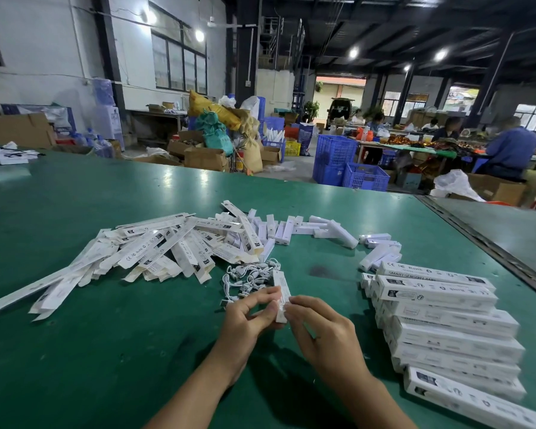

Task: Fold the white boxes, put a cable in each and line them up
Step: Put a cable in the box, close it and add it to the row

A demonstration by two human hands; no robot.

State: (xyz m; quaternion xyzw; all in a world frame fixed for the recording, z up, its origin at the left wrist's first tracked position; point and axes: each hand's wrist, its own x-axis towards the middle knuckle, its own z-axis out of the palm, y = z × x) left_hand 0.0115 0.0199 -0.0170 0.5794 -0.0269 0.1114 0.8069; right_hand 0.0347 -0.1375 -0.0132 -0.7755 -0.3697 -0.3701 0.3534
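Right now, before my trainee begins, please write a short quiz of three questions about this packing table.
1. True or false: the left hand and the right hand both hold one white cardboard box.
2. Fill in: the row of finished white printed boxes lies on the person's ____ side.
3. Where is the tangle of thin white cables? A) just beyond the hands B) on the finished row C) in the right hand
Key: 1 true; 2 right; 3 A.
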